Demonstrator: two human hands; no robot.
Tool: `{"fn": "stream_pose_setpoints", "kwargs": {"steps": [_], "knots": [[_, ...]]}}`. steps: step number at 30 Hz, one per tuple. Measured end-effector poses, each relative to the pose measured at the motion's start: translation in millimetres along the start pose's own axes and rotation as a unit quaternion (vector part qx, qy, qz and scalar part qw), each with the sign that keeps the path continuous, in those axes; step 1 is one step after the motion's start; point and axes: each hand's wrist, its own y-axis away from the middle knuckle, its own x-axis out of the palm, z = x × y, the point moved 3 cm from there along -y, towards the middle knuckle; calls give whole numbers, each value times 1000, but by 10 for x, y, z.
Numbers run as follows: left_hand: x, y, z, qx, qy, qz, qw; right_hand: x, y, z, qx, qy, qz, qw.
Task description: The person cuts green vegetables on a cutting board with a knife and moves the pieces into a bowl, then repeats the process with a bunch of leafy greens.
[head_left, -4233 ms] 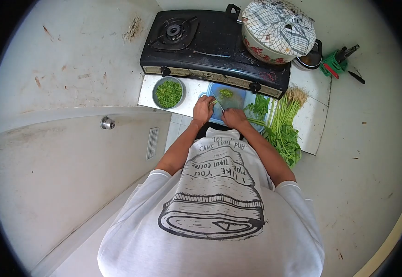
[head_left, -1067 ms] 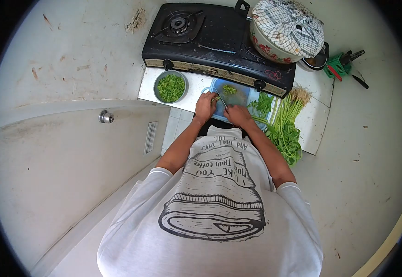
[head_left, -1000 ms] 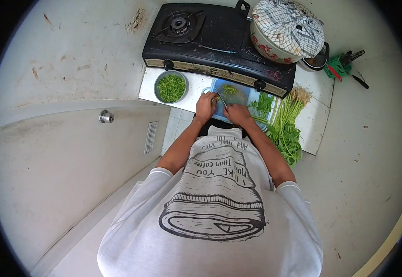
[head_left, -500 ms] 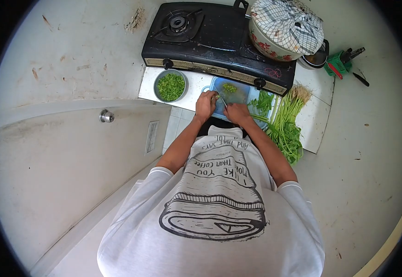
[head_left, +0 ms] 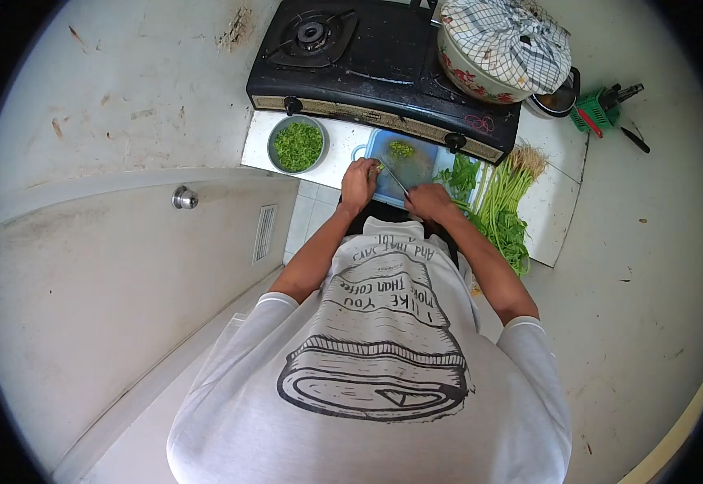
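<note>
A knife is in my right hand, its fingers wrapped round the handle and its blade slanting toward my left hand. My left hand is closed at the left edge of the blue cutting board, with a bit of green stalk showing at its fingertips; most of what it grips is hidden. The knife tip is close to those fingers. On the board lies a small heap of chopped greens. Leafy greens rest at the board's right side.
A grey bowl of chopped greens stands on the white counter at left. Long stalks with roots lie at right. Behind is a black gas stove with a cloth-covered pot. A green basket holds utensils.
My right hand has shifted right and slightly toward me with the knife, so more of the blade shows. My left hand has hardly moved.
</note>
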Motion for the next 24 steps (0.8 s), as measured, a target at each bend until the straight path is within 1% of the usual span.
{"fn": "stream_pose_setpoints", "kwargs": {"steps": [2,5,8,14,17,20,23,24], "knots": [[-2,-16,2,4,4,0,1000,21,-104,-6,-20,4,-14,1000],[-7,-13,-4,4,8,0,1000,29,-219,28,-18,8,-15,1000],[2,-16,-4,-1,-14,5,1000,21,-166,48,6,-8,-23,1000],[-23,-1,-22,20,1,-8,1000,-30,-22,-3,-21,3,19,1000],[-60,-3,-63,15,-6,4,1000,-6,-161,-6,-30,11,-5,999],[-43,-8,-32,15,-12,11,1000,-32,-324,45,-19,2,-20,1000],[-64,-1,-50,41,-9,4,999,-22,-383,26,-19,-1,-32,999],[-48,-2,-36,42,-12,7,999,-41,-366,18,-6,-7,-34,999]]}}
